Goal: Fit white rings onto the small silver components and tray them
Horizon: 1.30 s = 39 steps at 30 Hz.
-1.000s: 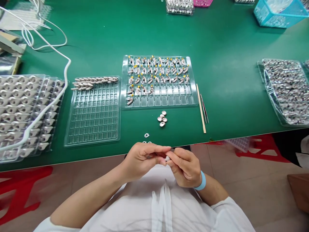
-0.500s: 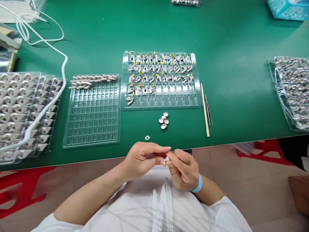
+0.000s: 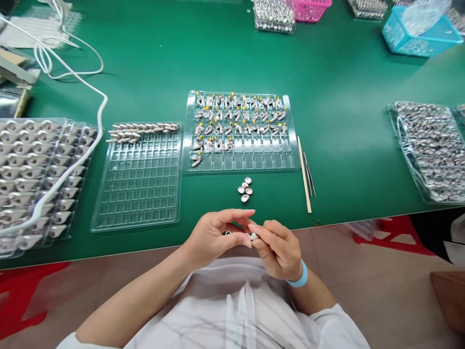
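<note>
My right hand point(image 3: 279, 249) pinches a small pale-grey earpiece-like part point(image 3: 253, 236) between thumb and fingertips, close to the table's front edge. My left hand point(image 3: 214, 237) meets it from the other side, its thumb against the part and its index finger raised away; the other fingers are partly hidden. A small white ring point(image 3: 228, 233) shows through the gap in the left hand. Just beyond the hands lie several round metallic caps point(image 3: 245, 190) in a loose cluster. Behind them, a transparent tray point(image 3: 269, 162) holds rows of curved grey parts with yellow tabs.
Left of that tray is another transparent tray point(image 3: 136, 194) with grey parts along its top. Stacked trays point(image 3: 22, 184) stand far left under a white cable point(image 3: 103, 104). A wooden stick point(image 3: 304, 174) and tweezers point(image 3: 309, 175) lie right. A filled tray point(image 3: 428, 150) and blue basket point(image 3: 417, 41) are farther right.
My left index finger has lifted off the part, widening the gap from the thumb. The view has tilted upward, showing more of the table's far side, including a pink basket.
</note>
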Tool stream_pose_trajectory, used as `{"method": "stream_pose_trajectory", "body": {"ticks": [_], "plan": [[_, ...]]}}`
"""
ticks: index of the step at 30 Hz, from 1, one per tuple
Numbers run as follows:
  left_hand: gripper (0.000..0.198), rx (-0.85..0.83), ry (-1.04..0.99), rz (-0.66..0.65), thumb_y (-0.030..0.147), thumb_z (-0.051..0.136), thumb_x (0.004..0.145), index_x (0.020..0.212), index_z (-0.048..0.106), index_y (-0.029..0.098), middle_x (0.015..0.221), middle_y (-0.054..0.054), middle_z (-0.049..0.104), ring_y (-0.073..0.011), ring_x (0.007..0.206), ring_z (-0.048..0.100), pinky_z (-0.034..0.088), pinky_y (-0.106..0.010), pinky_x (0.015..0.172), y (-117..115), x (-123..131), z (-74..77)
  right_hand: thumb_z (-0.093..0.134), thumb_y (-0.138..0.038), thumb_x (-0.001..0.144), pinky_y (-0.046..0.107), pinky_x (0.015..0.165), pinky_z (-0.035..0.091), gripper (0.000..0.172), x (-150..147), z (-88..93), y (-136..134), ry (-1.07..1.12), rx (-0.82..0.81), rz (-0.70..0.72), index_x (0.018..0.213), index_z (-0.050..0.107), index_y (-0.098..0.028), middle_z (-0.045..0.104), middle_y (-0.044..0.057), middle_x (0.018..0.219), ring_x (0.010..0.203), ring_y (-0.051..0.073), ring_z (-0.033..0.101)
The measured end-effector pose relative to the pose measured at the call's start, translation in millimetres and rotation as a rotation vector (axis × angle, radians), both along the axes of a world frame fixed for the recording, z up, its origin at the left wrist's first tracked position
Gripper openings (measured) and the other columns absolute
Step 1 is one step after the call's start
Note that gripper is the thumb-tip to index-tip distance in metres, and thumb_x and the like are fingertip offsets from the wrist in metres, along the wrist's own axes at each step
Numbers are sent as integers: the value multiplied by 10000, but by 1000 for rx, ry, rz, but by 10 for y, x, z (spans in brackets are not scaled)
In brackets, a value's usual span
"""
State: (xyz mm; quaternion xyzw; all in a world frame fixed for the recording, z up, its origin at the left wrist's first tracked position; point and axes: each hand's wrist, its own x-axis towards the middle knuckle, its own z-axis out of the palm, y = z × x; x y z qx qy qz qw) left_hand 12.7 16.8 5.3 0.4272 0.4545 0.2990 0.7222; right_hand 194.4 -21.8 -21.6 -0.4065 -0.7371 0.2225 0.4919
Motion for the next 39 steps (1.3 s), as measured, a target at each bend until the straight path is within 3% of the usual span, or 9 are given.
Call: {"method": "stream_pose_trajectory", "body": {"ticks": [3, 8, 11, 15, 20, 29, 39], "plan": [[334, -97, -30, 17, 166, 831, 669, 988, 730, 159, 832, -36, 748, -144, 743, 689, 585, -233, 700, 22, 27, -4, 507, -173, 942, 302, 566, 524, 355, 19, -14, -16, -46, 6, -51, 1291, 570, -189, 625, 66, 818, 680, 168, 577], [264, -402, -313, -56, 233, 838, 694, 891, 703, 119, 683, -27, 715, -124, 614, 674, 578, -253, 650, 27, 58, -102, 515, -150, 937, 314, 579, 523, 415, 6, -59, -74, -98, 87, -129, 1350, 522, -197, 654, 80, 859, 708, 180, 581], [221, -478, -434, -59, 241, 821, 726, 869, 713, 113, 720, -43, 726, -123, 643, 686, 581, -252, 672, 25, 65, -137, 521, -140, 933, 314, 579, 520, 435, -2, -67, -83, -87, 91, -119, 1364, 509, -200, 659, 78, 859, 712, 179, 580], [182, -446, -472, -47, 194, 820, 723, 855, 727, 110, 727, -40, 725, -119, 664, 685, 578, -245, 691, 20, 69, -125, 559, -118, 908, 319, 602, 529, 443, -4, -58, -86, -8, 27, -75, 1337, 542, -230, 653, 70, 876, 726, 175, 586], [271, -363, -402, -30, 154, 846, 677, 916, 723, 119, 765, -41, 738, -132, 687, 690, 572, -254, 690, -1, 65, -97, 564, -126, 908, 314, 603, 531, 428, 3, -39, -91, 43, -43, -51, 1314, 563, -260, 645, 63, 895, 721, 166, 582], [250, -292, -284, 21, 143, 839, 683, 904, 725, 118, 746, -30, 750, -117, 680, 691, 568, -226, 671, -41, 36, 9, 586, -115, 897, 299, 663, 529, 402, 90, 69, -39, 166, -248, 138, 1273, 608, -258, 631, 66, 955, 814, 164, 601], [280, -290, -216, 5, 177, 846, 673, 917, 725, 113, 696, -19, 736, -115, 639, 684, 567, -225, 642, -49, 40, 61, 627, -134, 886, 275, 651, 500, 314, 84, 42, -70, 281, -361, 133, 1168, 680, -264, 655, 42, 935, 785, 150, 596]]}}
